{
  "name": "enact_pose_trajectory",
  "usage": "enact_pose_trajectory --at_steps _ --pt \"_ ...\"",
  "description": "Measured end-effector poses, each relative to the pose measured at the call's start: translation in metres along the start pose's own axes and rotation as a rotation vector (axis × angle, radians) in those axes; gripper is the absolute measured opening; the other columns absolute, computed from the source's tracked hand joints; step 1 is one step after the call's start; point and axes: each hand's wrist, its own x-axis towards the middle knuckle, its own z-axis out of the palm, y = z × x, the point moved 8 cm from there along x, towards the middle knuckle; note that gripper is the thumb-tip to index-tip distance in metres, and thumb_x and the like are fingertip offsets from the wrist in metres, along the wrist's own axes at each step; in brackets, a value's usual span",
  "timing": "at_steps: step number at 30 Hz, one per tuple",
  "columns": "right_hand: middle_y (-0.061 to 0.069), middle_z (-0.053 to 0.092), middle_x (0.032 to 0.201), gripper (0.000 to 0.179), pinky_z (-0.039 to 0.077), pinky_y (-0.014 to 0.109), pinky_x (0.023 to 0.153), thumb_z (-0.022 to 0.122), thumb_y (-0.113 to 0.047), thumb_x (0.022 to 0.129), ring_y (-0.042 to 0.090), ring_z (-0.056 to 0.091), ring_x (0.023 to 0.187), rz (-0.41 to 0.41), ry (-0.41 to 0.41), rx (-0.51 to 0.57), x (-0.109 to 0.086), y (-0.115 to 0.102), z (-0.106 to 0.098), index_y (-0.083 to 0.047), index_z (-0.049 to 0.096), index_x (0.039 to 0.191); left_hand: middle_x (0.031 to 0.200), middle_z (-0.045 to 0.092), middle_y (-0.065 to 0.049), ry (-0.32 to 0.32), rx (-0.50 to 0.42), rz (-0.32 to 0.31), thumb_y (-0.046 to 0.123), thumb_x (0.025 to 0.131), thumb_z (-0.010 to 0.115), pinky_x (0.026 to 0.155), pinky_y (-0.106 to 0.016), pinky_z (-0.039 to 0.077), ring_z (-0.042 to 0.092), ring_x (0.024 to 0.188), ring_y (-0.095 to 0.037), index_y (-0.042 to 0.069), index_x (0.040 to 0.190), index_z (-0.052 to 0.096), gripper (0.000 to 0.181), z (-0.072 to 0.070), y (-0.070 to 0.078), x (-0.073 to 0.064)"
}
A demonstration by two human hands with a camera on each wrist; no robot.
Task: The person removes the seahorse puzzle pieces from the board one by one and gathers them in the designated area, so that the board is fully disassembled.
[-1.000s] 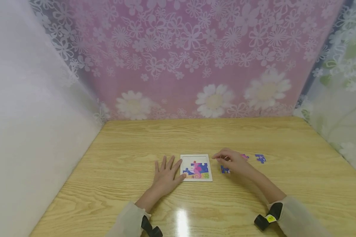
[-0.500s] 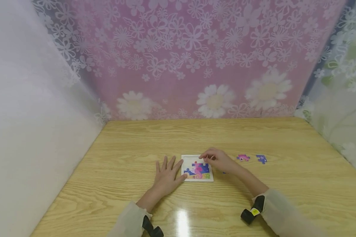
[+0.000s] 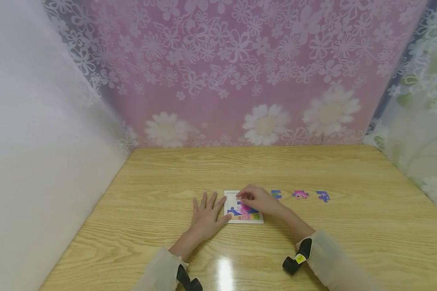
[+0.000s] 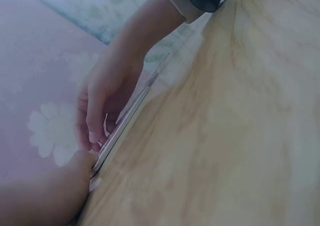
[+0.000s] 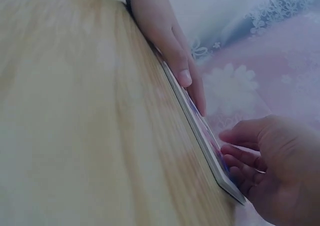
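Note:
A white square puzzle tray (image 3: 244,222) lies on the table in the head view, its lower part filled with a pink seahorse picture (image 3: 245,213). My left hand (image 3: 205,221) rests spread on the wood, thumb and forefinger touching the tray's left edge. Over the tray's upper part, my right hand (image 3: 257,201) pinches a small puzzle piece, mostly hidden by the fingers; a pale edge of the puzzle piece (image 4: 106,124) shows in the left wrist view. In the right wrist view, the right fingers (image 5: 243,158) curl close above the tray.
Right of the tray, a blue puzzle piece (image 3: 276,194), a pink piece with an eye (image 3: 300,195) and a blue starfish piece (image 3: 323,196) lie in a row. A floral curtain (image 3: 218,72) hangs behind the wooden table (image 3: 160,173).
My right hand has moved left, from beside the loose pieces to over the tray, uncovering the pieces behind it. The left hand has stayed at the tray's left edge.

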Motion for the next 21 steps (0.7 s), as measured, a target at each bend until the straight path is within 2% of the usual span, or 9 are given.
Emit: enact_pose_trajectory --at_steps 8,13,21 --pt "-0.002 0.055 0.086 0.016 0.045 0.026 0.067 0.062 -0.008 0.088 0.014 0.05 0.075 0.04 0.041 -0.009 -0.0016 0.0064 0.0025 -0.004 0.067 0.103 0.149 0.019 -0.012 0.007 0.011 -0.002 0.063 0.091 0.028 0.1 -0.062 -0.004 0.004 0.134 -0.04 0.023 0.145 0.03 0.068 0.0 -0.0004 0.001" --pt "-0.002 0.055 0.085 0.013 0.046 0.026 0.068 0.066 -0.012 0.086 0.013 0.052 0.076 0.062 0.076 -0.041 -0.0011 0.0083 -0.0002 -0.005 0.069 0.096 0.149 0.02 -0.013 0.013 0.011 0.002 0.064 0.091 0.028 0.1 -0.062 -0.003 0.005 0.134 -0.04 0.024 0.145 0.03 0.068 -0.0006 -0.0011 0.0012" --pt "-0.001 0.054 0.086 0.012 0.048 0.026 0.068 0.069 -0.011 0.083 0.013 0.054 0.076 0.072 0.06 -0.037 -0.0028 0.0096 0.0005 -0.005 0.068 0.093 0.149 0.021 -0.012 0.013 0.019 0.0 0.064 0.091 0.029 0.1 -0.062 -0.001 0.006 0.134 -0.04 0.024 0.145 0.031 0.067 0.0006 -0.0012 0.0014"
